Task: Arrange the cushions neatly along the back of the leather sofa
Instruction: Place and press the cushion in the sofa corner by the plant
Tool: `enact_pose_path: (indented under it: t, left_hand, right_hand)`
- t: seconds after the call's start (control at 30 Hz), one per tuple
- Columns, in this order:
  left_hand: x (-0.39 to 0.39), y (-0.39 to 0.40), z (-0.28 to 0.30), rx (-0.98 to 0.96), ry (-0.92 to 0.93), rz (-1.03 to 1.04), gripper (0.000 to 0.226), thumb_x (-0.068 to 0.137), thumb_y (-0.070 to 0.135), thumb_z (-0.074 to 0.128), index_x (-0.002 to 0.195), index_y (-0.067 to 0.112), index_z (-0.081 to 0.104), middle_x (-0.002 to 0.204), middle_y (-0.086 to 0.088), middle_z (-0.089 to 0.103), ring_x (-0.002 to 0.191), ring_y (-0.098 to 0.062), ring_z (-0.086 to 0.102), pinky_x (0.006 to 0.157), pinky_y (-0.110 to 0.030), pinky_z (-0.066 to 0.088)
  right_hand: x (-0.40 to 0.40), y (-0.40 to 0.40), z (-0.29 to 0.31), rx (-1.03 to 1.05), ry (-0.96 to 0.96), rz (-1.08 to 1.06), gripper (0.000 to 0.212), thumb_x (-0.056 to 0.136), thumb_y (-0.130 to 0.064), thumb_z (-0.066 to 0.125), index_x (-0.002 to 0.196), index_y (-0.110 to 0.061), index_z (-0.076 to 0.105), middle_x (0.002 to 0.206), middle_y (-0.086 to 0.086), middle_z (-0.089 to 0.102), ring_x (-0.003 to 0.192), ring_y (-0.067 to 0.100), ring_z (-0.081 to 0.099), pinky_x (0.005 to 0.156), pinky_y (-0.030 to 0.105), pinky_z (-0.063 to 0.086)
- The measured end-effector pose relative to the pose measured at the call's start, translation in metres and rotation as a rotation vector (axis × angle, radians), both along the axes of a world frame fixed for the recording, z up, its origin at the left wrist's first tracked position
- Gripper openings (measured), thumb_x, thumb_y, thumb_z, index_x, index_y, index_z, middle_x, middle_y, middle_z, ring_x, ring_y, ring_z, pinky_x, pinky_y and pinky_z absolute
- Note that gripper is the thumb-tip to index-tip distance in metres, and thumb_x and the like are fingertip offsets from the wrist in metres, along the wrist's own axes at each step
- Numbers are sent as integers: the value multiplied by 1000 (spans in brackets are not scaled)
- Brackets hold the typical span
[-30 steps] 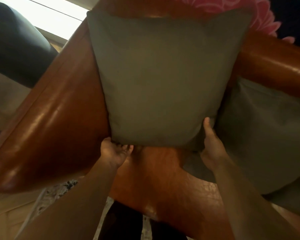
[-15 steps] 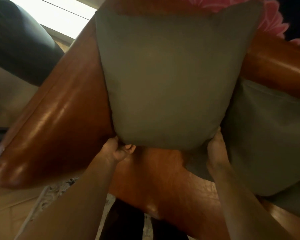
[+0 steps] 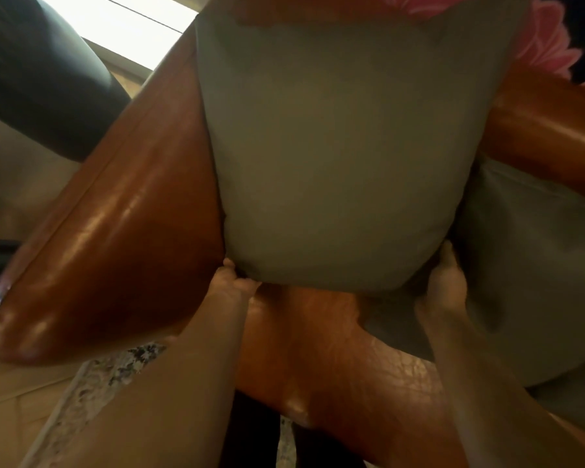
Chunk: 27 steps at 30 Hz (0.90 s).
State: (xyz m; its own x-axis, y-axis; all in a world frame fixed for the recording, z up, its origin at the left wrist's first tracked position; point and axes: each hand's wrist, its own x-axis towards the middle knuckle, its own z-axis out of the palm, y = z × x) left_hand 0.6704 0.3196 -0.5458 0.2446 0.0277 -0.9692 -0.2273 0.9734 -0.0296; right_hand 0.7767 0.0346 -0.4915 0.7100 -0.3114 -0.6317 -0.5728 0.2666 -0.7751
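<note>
Now fingers [image 3: 232, 282] curled gripping cushion [image 3: 338, 157] corners.

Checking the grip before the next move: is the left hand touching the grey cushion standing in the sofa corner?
Touching. The head view shows the left hand pressed against the lower left corner of the grey cushion.

We have pushed the grey cushion [image 3: 345, 153] further toward twelve o'clock since a second ago: its top edge now overlaps more of the pink flower pattern [image 3: 551, 42] at one o'clock. Our right hand [image 3: 444, 285], earlier with its thumb raised along the cushion's lower corner, now sits tucked beneath that corner. Our left hand [image 3: 232, 288] seems curled tighter under the seven o'clock corner, though blur hides its fingers.
</note>
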Motion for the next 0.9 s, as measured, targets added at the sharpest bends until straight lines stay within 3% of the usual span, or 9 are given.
enact_pose_path:
  t: [0.1,0.2,0.33,0.47,0.6,0.67,0.77,0.83,0.9]
  left_hand:
    - [6,-4,-4,98,52,-35,40,112,27,37,148,17,51,154,-11,49,145,-28,43,121,-46,32]
    - [6,-4,-12,134,101,-144,46,111,33,40,153,15,45,158,-9,45,147,-28,40,122,-47,31]
    - [10,-7,-12,168,139,-200,50,110,41,41,153,15,45,158,-9,44,147,-29,40,121,-49,33]
    - [11,-4,-11,196,104,-222,44,109,38,42,145,17,55,151,-10,54,140,-31,49,117,-51,38]
    - [9,-8,-7,121,15,-275,54,107,51,33,145,19,56,146,-14,56,136,-41,49,114,-60,38]
    - [6,-13,-4,121,-17,-225,56,108,52,30,149,19,51,149,-16,53,137,-43,47,110,-62,41]
    - [1,-23,7,178,-59,-93,54,111,46,24,151,19,49,151,-16,51,139,-41,46,109,-60,40]
    - [-3,-33,8,237,-72,-16,53,112,42,22,152,18,47,154,-15,48,143,-39,42,117,-57,34]
    - [-10,-37,13,249,-40,10,48,113,34,21,154,23,44,156,-14,46,144,-37,42,118,-56,32]
  right_hand:
    - [4,-11,-1,112,64,-191,31,97,-13,45,115,-17,69,115,4,71,114,28,66,94,40,55]
    - [2,-21,-6,-56,86,-74,40,93,2,45,121,-13,69,106,4,72,99,23,68,78,35,57]
    - [-5,-22,-17,-341,32,223,39,97,-10,49,132,-17,66,115,6,71,98,22,66,81,30,51]
    - [-9,-16,-22,-498,68,99,34,102,-19,46,127,-15,69,122,13,70,109,33,63,93,38,50]
    - [1,-4,-14,-223,135,-217,37,108,-19,40,140,-9,57,134,14,62,111,26,62,85,34,47]
    - [5,5,-3,-90,159,-201,37,108,-24,40,139,-11,55,129,10,64,108,24,65,81,33,53]
    - [7,-8,8,76,91,-220,20,96,-17,50,99,-18,70,94,2,73,91,22,68,80,34,56]
    - [0,-14,17,237,3,-179,15,77,-12,52,85,-19,63,91,2,70,94,23,66,85,33,52]
    - [-8,-22,16,264,-20,-103,17,77,-6,51,83,-18,61,92,1,69,95,21,65,85,32,52]
